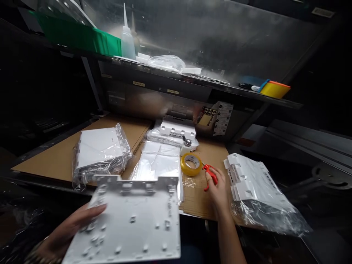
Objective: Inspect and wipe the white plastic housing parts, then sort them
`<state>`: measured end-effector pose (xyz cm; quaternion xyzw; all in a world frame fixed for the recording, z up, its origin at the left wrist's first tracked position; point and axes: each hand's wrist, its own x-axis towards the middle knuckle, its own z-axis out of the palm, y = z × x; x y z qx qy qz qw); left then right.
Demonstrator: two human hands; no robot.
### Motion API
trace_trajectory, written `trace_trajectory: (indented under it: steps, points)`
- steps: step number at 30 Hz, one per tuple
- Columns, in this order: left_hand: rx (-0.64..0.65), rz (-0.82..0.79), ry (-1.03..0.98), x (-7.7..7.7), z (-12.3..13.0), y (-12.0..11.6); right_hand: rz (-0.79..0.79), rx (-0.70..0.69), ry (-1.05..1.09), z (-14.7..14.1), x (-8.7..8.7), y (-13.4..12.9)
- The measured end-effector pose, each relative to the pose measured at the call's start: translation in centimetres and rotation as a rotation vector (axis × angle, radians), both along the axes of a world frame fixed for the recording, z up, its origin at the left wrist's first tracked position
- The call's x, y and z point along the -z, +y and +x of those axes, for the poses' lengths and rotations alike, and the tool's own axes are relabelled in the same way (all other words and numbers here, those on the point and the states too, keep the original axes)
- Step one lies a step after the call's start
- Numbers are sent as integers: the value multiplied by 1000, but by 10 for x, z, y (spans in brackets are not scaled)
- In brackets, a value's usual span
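My left hand [72,228] grips a white plastic panel [137,234] by its left edge, thumb on top; small clips and bosses dot the face turned to me. Over the cardboard, my right hand [218,187] has its fingers closed around the red handles of a pair of scissors [210,175], whose blades point away beside the tape. A roll of yellowish clear tape [191,164] lies just left of the scissors. Left of that is a stack of clear plastic bags [159,161]. Behind the tape stands a small white bottle with a metal top [187,145].
Bagged white panels lie at left [99,146] and right [253,179] on the bench. Another white part [178,126] sits at the back. Above runs a metal shelf bearing a green bin [79,38], a nozzle bottle [128,42] and a yellow item [275,89].
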<state>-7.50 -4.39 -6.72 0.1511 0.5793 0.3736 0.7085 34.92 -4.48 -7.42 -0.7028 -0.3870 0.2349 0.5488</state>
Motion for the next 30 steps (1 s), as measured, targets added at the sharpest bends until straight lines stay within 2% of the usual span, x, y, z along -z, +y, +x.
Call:
trace_trajectory:
  steps: [2,3,5,7,9,12,14,17,20,22,25,30]
  points:
    - [217,10,-59,-15,33,19,-36,-239,216,-24,-3,-25]
    - [276,33,-83,-21,49,28,-68,-355,388,-35,-5,-37]
    - [399,74,-109,-28,80,41,-124,-470,762,-50,-7,-55]
    - [511,124,-122,-29,102,51,-117,-396,1004,-56,-8,-65]
    - [579,272,-68,-24,114,57,-54,-275,1106,-51,-9,-69]
    - [612,597,170,-9,116,60,79,-102,1163,-35,-13,-77]
    - [651,746,348,6,112,58,153,1,1151,-24,-18,-85]
    - [717,856,532,29,106,53,224,92,1080,-16,-23,-99]
    - [745,910,629,44,104,51,258,137,1028,-16,-25,-109]
    - [752,936,654,47,106,54,266,175,1003,-17,-25,-113]
    - [758,931,638,42,109,67,266,229,985,-19,-23,-117]
    - [807,778,466,31,111,101,260,271,985,-16,-18,-121]
